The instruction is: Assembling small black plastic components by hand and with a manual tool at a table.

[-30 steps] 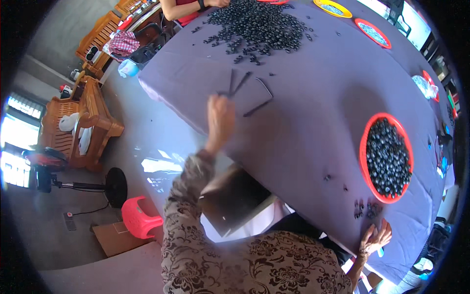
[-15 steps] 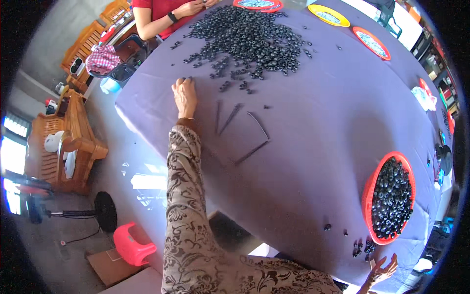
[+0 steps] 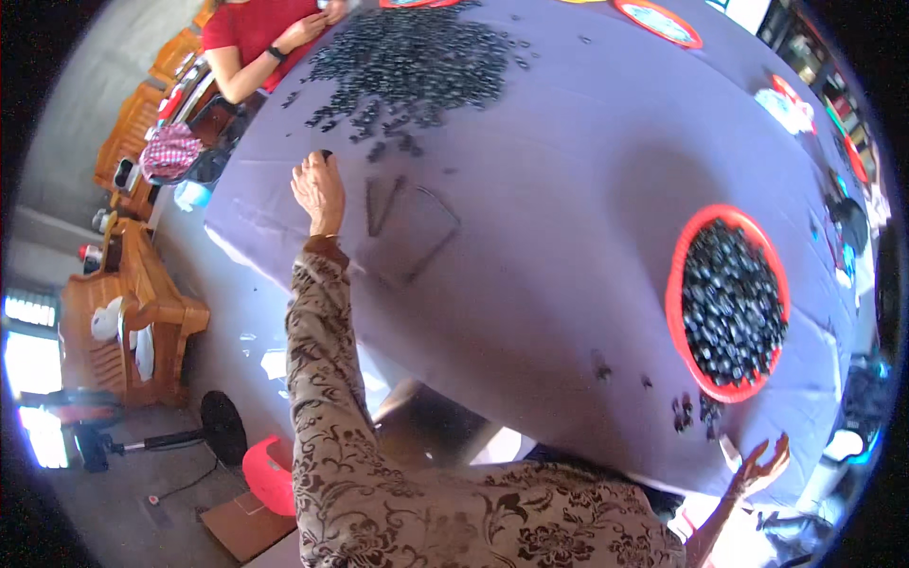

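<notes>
At the left of the purple-covered table [image 3: 530,265], my left hand [image 3: 319,197] reaches away from me with its fingers curled. Something small and dark shows at its fingertips, too blurred to name. Just beyond it spreads a wide pile of small black ring-shaped pieces [image 3: 407,66]. To its right lie thin dark strips [image 3: 437,244] laid in angled lines. My right hand [image 3: 760,469] is at the near right edge, thumb and fingers apart, beside a small white piece [image 3: 729,452]. Above it stands a red basket [image 3: 674,293] full of black pieces [image 3: 734,308].
A few black pieces [image 3: 696,415] lie loose below the basket. Across the table at the far left is a person in a red top [image 3: 270,43], hands together. Red-rimmed trays [image 3: 660,23] stand along the far side. A pink stool [image 3: 270,478] and a fan [image 3: 223,428] are on the floor.
The whole view has shifted, so the pile, strips and basket sit higher and further left. My left hand stays near the pile, and my right hand stays by the near right edge.
</notes>
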Motion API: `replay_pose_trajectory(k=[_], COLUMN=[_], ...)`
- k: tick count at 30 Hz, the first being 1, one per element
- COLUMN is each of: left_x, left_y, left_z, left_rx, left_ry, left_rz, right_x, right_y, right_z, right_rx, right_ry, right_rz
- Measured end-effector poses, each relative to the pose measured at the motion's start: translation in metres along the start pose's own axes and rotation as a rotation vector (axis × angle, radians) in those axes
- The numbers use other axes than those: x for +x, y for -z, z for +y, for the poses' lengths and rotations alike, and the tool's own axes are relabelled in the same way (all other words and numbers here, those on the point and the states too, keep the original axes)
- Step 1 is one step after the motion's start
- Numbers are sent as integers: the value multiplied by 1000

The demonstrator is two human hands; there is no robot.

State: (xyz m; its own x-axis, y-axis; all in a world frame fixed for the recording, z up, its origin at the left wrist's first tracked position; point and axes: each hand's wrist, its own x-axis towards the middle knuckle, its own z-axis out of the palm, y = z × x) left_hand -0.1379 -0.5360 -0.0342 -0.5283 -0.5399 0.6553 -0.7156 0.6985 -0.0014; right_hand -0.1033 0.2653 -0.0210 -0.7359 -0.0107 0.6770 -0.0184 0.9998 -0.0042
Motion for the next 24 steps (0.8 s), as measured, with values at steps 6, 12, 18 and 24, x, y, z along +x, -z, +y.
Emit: replay_pose_trajectory(k=[6,12,18,24], left_x=[-62,-196,-296,-317], left_y=[121,241,288,305], left_z=[83,177,212,219], left_rx=[-549,-1418,-1906,-1946], left_ry=[-316,-336,473,460], left_rz=[-111,-687,-2007,-2089], right_x=[16,16,-24,-50], right_y=[24,61,83,86], right_z=[-47,-94,-156,-147], right_rx=[76,431,1174,1428], right_ry=[59,23,336,55], right_rz=[71,-24,-421,-643])
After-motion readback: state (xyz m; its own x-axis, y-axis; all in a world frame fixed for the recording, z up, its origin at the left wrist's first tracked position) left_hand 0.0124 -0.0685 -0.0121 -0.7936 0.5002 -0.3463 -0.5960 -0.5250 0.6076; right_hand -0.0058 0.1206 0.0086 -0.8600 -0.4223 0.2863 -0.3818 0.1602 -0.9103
